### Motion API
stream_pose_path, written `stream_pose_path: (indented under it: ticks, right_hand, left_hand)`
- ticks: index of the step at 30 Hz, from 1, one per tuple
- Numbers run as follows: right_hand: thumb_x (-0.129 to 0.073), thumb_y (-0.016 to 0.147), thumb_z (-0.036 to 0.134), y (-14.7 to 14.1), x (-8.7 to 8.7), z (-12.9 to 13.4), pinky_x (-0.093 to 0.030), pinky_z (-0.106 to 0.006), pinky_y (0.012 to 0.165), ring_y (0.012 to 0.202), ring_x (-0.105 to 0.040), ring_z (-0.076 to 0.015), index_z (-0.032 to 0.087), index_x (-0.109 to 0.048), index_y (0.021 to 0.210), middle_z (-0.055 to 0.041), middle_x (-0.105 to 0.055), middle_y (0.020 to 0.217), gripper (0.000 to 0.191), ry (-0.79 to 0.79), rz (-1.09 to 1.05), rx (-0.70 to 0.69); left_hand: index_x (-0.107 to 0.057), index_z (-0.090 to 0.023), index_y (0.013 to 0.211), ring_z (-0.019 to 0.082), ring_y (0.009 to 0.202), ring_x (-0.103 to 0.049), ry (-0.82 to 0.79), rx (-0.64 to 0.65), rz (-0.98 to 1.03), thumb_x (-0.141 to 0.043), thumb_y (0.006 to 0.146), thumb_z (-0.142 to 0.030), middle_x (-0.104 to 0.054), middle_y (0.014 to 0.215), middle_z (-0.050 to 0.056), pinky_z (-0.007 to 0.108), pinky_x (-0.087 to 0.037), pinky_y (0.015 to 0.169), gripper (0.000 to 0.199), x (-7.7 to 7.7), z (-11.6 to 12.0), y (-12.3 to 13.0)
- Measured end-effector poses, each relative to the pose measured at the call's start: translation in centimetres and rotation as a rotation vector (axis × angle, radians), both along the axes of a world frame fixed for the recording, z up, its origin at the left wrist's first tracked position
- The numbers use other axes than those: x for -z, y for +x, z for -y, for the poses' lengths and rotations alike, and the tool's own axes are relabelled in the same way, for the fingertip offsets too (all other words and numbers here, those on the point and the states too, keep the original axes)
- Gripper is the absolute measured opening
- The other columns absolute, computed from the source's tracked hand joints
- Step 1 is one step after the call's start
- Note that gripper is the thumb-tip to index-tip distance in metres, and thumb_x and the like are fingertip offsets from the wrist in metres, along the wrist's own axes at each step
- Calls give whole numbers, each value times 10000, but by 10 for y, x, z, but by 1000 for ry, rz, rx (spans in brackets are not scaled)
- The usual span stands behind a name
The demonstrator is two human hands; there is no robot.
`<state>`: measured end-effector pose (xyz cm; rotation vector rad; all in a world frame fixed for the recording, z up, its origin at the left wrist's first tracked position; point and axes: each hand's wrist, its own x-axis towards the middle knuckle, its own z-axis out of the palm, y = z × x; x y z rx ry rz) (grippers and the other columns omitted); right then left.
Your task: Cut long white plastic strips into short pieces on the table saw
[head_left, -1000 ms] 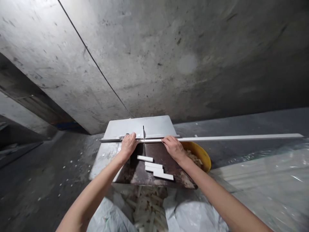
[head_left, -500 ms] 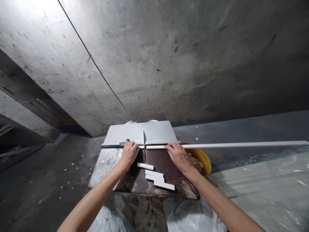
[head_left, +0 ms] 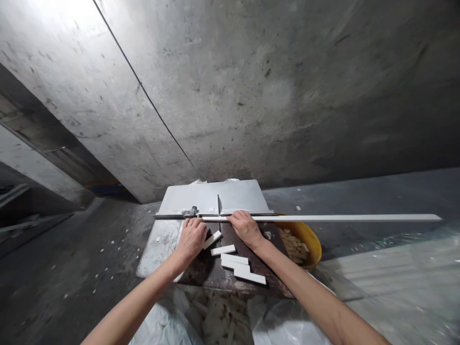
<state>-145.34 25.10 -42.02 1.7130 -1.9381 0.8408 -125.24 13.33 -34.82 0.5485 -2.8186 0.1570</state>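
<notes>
A long white strip (head_left: 323,218) lies along the metal fence bar (head_left: 170,216) of a saw table and juts far out to the right. My right hand (head_left: 246,227) is closed on the strip, just right of the thin upright blade (head_left: 218,205). At the strip's left end is my left hand (head_left: 194,235), its fingers bent together near the fence; what they grip is hidden. A short white piece (head_left: 212,240) lies slanted beside my left hand. Nearer me are several more short white pieces (head_left: 223,250) on the dark board (head_left: 201,274).
A yellow bucket (head_left: 314,247) of small offcuts stands right of the table. Bags with scraps (head_left: 223,318) lie below the front edge. A concrete wall (head_left: 251,96) rises behind, and clear plastic sheeting (head_left: 402,273) covers something at right.
The long strip and my right hand have shifted left. One more short piece now lies by my left hand, which has come slightly nearer. The view has moved a little.
</notes>
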Motion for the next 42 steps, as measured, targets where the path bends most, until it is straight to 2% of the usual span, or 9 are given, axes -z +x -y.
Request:
stream_pose_path:
  ticks: [6,8,11,17,20,26,32,38,42]
  right_hand:
    - [-525,918,110,10,-3,14,-378,-304,787,829,-506,-210,192,-688,858,-50,-602,793,192,17,-10,-17]
    - [-523,919,107,12,-3,14,-381,-308,786,827,-509,-210,194,-691,865,-48,-604,792,196,17,-10,-8]
    - [-532,919,113,14,-4,12,-386,-318,796,835,-516,-212,191,-692,890,-48,-612,802,181,13,-6,12]
    - [-523,938,127,-13,1,-17,-371,-323,865,875,-545,-189,187,-657,1046,-42,-662,929,182,8,-13,12]
    - [-523,942,147,-34,5,-24,-370,-326,867,854,-539,-195,189,-663,933,-44,-647,890,146,10,19,115]
    - [-547,911,102,-46,2,-7,-378,-320,819,815,-528,-203,189,-678,848,-44,-618,813,170,6,20,173]
    - [-562,906,101,-36,5,-31,-365,-330,882,837,-529,-196,198,-677,893,-32,-612,830,152,10,19,146]
    - [-568,913,135,-41,14,-67,-361,-341,879,851,-523,-197,204,-666,905,-36,-615,886,120,-32,36,131]
    - [-563,914,138,-42,16,-70,-367,-329,859,842,-517,-197,203,-669,883,-38,-613,870,128,-75,51,136]
  left_hand:
    - [-542,-213,1001,214,997,-572,-3,-73,-58,-425,965,-184,-629,1053,64,356,-438,903,126,-10,32,15]
    - [-528,-217,1024,216,1019,-573,-2,-56,-23,-523,931,-224,-631,1066,54,351,-431,918,93,-10,34,5]
    - [-522,-201,1014,242,987,-588,-16,-65,42,-645,863,-293,-644,990,62,363,-427,909,215,-5,29,-20]
    - [-520,-188,906,260,861,-602,-62,-156,113,-627,886,-327,-641,840,78,362,-428,838,176,2,27,-50]
    - [-534,-182,910,258,871,-601,-75,-174,125,-620,894,-330,-648,857,84,356,-422,843,172,0,36,-57]
    - [-603,-172,873,241,891,-592,-98,-149,118,-579,916,-299,-654,885,84,353,-410,860,136,-3,48,-74]
    - [-634,-167,852,241,901,-586,-97,-103,97,-480,954,-237,-651,894,96,392,-404,897,197,5,31,-53]
    - [-606,-208,983,202,1144,-540,-30,71,115,-524,945,-235,-618,1208,48,397,-292,1080,94,5,6,-16]
    - [-510,-196,1234,217,1114,-562,36,117,189,-587,915,-401,-623,1193,73,409,-319,1051,387,-6,-1,-3]
